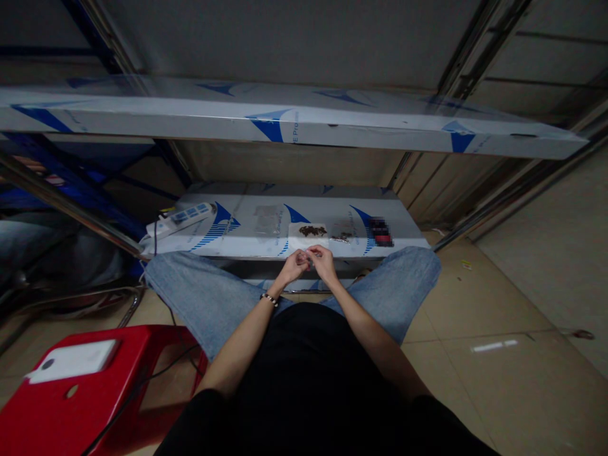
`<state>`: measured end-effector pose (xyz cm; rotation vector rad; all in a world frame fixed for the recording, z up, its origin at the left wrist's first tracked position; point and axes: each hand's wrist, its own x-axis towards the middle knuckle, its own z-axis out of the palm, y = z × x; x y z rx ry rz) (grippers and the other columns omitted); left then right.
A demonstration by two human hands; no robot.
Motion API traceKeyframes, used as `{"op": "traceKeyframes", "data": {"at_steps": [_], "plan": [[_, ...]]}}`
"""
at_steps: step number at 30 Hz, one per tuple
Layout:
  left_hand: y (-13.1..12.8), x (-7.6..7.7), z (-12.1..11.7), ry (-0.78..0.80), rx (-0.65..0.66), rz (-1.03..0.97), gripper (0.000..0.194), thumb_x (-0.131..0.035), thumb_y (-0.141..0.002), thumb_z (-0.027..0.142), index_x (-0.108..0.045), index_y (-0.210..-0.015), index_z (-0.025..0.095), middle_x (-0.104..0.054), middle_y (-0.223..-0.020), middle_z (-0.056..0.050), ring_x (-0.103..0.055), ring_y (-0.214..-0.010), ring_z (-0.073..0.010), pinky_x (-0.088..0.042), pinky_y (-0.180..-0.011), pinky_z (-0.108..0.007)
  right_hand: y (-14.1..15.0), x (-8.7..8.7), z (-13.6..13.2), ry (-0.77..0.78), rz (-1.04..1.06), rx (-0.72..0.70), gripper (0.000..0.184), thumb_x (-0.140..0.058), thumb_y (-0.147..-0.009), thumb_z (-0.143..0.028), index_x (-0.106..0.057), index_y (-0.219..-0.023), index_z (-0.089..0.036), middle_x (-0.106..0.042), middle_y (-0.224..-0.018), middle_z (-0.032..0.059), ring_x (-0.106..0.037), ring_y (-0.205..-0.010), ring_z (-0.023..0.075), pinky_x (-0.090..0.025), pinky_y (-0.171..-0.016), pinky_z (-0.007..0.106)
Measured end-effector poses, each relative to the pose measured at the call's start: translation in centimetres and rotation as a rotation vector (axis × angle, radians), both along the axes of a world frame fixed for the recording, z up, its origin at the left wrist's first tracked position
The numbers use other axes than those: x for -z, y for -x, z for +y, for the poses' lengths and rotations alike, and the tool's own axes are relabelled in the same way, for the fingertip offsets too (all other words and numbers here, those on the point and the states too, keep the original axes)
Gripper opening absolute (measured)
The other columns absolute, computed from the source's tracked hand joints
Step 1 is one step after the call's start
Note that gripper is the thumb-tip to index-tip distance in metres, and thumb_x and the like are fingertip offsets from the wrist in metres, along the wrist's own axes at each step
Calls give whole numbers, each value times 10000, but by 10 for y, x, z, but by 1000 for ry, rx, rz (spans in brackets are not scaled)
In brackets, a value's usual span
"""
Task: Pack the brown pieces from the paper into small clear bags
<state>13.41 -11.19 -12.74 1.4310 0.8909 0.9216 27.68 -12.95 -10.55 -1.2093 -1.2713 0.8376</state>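
Observation:
My left hand (294,264) and my right hand (322,259) meet fingertip to fingertip just in front of the low shelf's (266,240) front edge, above my knees. Both hands are pinched closed on something tiny that I cannot make out. A beaded bracelet (268,297) sits on my left wrist. Right behind the hands, a white sheet (304,242) on the shelf carries a heap of small dark pieces (312,231). A second, smaller scatter of dark bits (342,237) lies just right of it.
A white power strip (183,218) lies at the shelf's left end, its cable running down. A dark small object (380,232) rests on the right. An upper shelf (285,123) overhangs. A red plastic stool (71,392) with a white device (73,360) stands lower left. Tiled floor (513,304) spreads right.

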Motion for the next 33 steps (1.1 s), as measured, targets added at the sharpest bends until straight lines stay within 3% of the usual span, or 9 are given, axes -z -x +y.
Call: {"op": "traceKeyframes", "data": {"at_steps": [3,9,16,26,33], "plan": [[0,-1,-2,18,52,5,281,-643,-708,166,-599,-984,133,-689,-759,-29,-658,-696,-162,-513,-698,-274,1,2,1,-29,-21,-5,219,-676,-785,-395,-718,-820,-183,-725,-860,79,-661,-811,218,-545,-756,320],[3,1,1,43,60,-2,214,-681,-692,182,-681,-889,99,-723,-771,-60,-652,-689,-156,-498,-678,-252,0,3,1,-25,10,-14,231,-751,-719,-393,-664,-778,-188,-682,-760,30,-613,-678,176,-500,-666,281],[4,-2,0,121,26,-39,236,-723,-715,216,-714,-914,91,-727,-763,-70,-647,-649,-157,-477,-588,-234,0,3,0,-26,-66,-32,229,-722,-760,-411,-708,-751,-183,-702,-741,40,-614,-678,189,-489,-679,292],[4,-9,-4,134,50,-92,206,-743,-753,270,-738,-869,99,-723,-736,-72,-656,-668,-170,-501,-633,-251,-2,2,0,-51,-120,-17,236,-693,-803,-392,-767,-796,-168,-751,-812,82,-646,-734,207,-504,-727,307],[5,-12,-5,205,49,-152,344,-809,-757,380,-724,-944,105,-732,-815,-95,-683,-689,-166,-515,-627,-241,-4,0,1,-41,-65,34,300,-615,-867,-440,-743,-847,-169,-730,-795,64,-652,-757,208,-513,-728,296]]}}
